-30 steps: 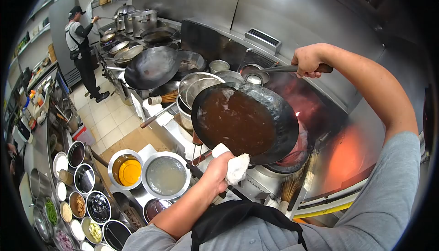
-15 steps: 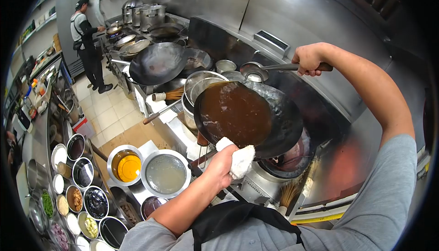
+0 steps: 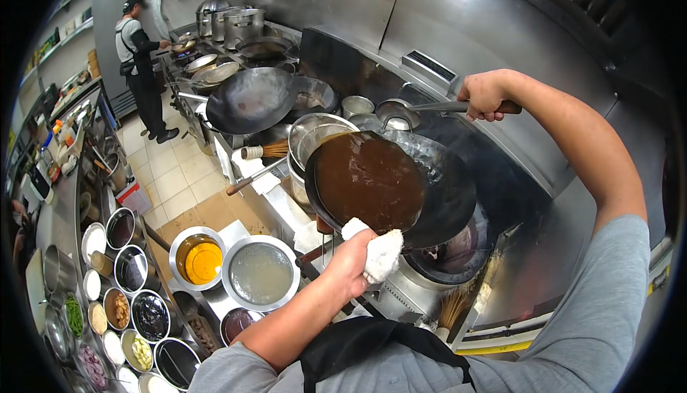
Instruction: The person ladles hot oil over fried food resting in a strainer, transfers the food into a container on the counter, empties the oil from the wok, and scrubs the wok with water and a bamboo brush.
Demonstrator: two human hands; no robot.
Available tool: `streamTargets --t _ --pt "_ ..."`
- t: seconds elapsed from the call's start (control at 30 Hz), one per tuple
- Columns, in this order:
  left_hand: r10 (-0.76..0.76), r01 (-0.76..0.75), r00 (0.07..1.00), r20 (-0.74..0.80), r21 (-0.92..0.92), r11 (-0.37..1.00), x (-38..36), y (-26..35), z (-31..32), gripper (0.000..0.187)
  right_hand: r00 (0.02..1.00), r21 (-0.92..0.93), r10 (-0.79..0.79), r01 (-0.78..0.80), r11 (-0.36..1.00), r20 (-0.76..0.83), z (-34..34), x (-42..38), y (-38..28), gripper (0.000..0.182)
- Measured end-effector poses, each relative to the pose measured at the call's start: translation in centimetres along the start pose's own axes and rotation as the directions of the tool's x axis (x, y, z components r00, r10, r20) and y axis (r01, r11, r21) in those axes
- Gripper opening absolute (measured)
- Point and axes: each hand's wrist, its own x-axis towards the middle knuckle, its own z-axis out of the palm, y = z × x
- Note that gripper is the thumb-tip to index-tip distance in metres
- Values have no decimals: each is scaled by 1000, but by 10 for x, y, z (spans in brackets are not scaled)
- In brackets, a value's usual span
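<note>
A dark wok (image 3: 454, 200) is tilted over the burner, and brown liquid (image 3: 368, 182) has pooled at its left side. My left hand (image 3: 351, 260) is closed on a folded white cloth (image 3: 383, 255) at the wok's near edge. Up at the right, my right hand (image 3: 486, 96) grips the dark handle of a ladle (image 3: 397, 114), whose bowl is at the wok's far rim. Behind the wok's left edge is a wire strainer (image 3: 315, 135) over a metal pot.
Pots of yellow liquid (image 3: 202, 260) and cloudy liquid (image 3: 260, 274) stand left of my left arm. Several ingredient containers (image 3: 150, 316) line the lower left. Another wok (image 3: 252, 99) sits beyond. A person (image 3: 139, 64) stands at the far stove. A bamboo brush (image 3: 452, 310) is near the burner.
The liquid has shifted slightly in the wok and looks darker. The red glow on the steel at the right is gone. Both hands keep nearly the same places.
</note>
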Motion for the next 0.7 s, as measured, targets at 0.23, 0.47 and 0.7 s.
streamTargets --t 0.23,0.47,0.7 --pt "28 -28 999 -30 0 1000 -11 -2 8 22 1000 30 -6 7 1000 -29 2 -12 -6 7" --pt "17 -18 999 -28 -27 999 -21 -2 15 23 1000 51 -14 14 999 -10 4 -15 -7 7" --pt "19 -19 1000 -5 -15 1000 -25 1 14 25 1000 28 2 -2 1000 15 1 -14 -9 26"
